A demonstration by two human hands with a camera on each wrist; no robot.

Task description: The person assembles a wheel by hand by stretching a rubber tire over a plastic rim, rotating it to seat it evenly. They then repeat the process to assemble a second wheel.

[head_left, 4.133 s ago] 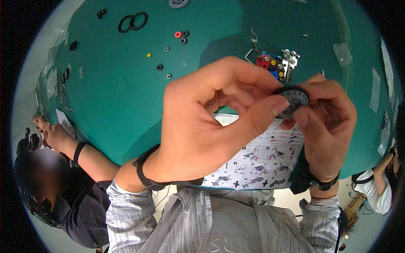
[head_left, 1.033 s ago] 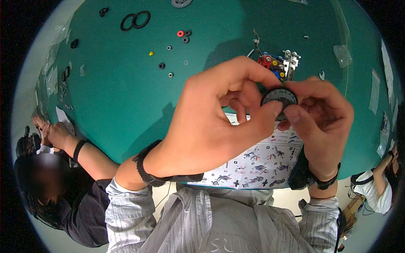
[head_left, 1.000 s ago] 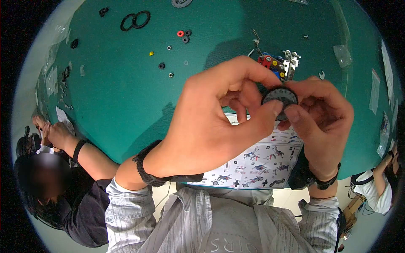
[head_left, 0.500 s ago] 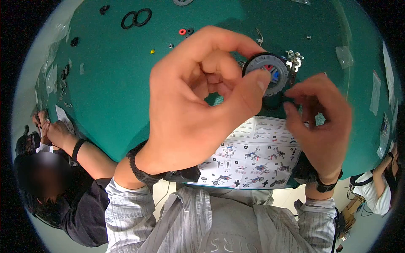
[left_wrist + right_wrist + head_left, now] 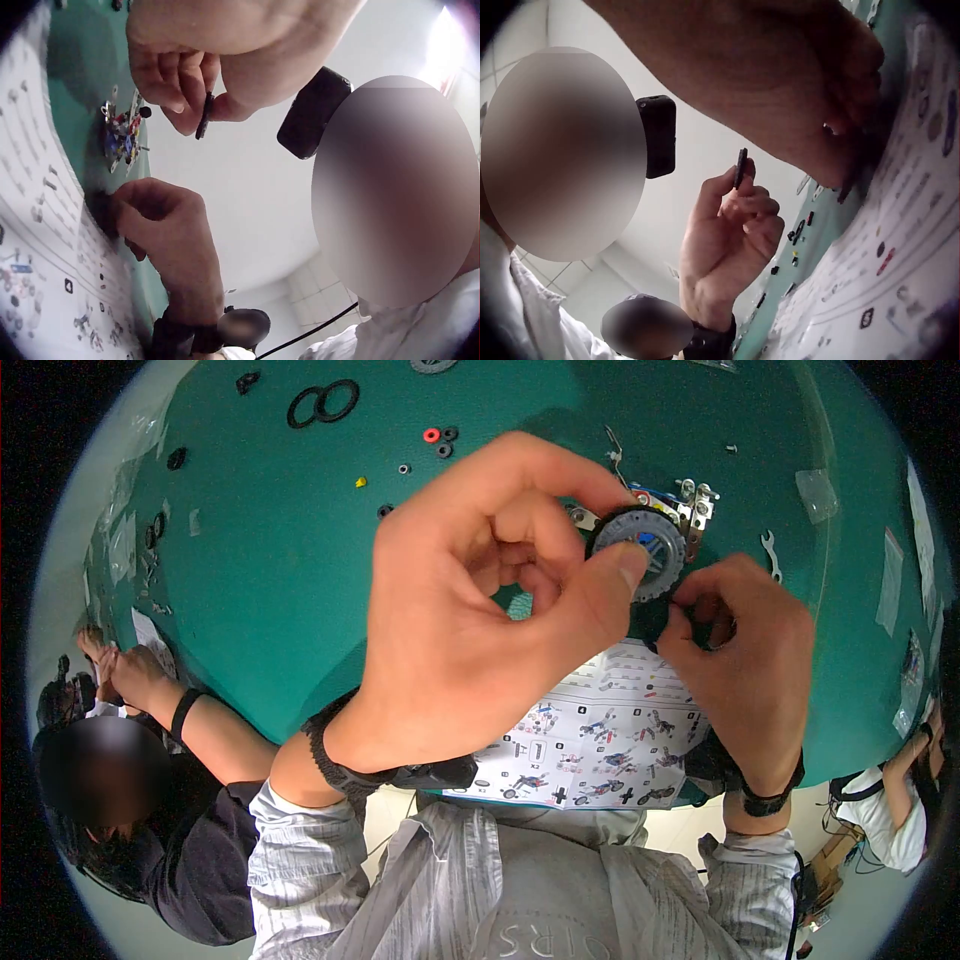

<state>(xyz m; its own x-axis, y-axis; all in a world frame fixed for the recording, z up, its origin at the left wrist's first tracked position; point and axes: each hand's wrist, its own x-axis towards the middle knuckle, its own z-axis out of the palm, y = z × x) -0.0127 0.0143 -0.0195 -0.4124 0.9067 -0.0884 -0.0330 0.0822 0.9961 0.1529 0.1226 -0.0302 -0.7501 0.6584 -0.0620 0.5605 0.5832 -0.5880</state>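
In the head view my left hand (image 5: 450,650) pinches a grey toy wheel (image 5: 670,540) with a black tyre round it, between thumb and forefinger. The wheel's face is turned up, and bits of blue show through its spokes. Both wrist views show this wheel (image 5: 203,120) edge-on, held up above the table. Lower down, my right hand (image 5: 745,650) is at the table by the top edge of the instruction sheet (image 5: 600,750), thumb and forefinger drawn together. Dark shadow lies at its fingertips, and I cannot tell whether they pinch anything.
Behind the wheel stands a partly hidden metal model (image 5: 697,510). A small spanner (image 5: 771,555) lies to the right. Black tyres (image 5: 338,402), small red and grey rings (image 5: 432,435) and a yellow piece (image 5: 361,482) are scattered at the back left. Another person's arm (image 5: 235,740) is at the left.
Both hands pinched the wheel a second ago. My right hand has let go of it and moved down to the table; my left hand has tilted the wheel face up.
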